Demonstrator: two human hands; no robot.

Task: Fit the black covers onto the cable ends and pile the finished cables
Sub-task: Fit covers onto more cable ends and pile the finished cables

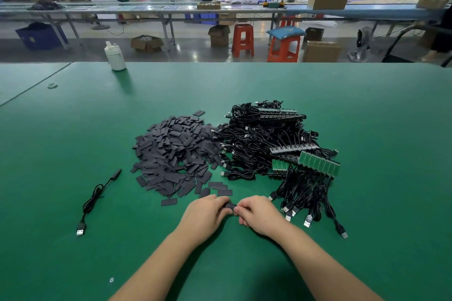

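Observation:
A heap of flat black covers (176,154) lies on the green table (367,117), left of a tangle of black cables (264,142) with small green circuit boards (318,161) on their ends. My left hand (208,215) and my right hand (259,215) meet just in front of the heaps and pinch a small black cover (231,207) between them. The cable end inside it is hidden by my fingers. One single cable (95,199) with a cover on its end lies apart at the left.
A white bottle (115,56) stands at the table's far edge. A small ring (52,85) lies far left. Loose USB plugs (308,221) stick out near my right hand. Beyond the table are orange stools (243,39), boxes and long benches.

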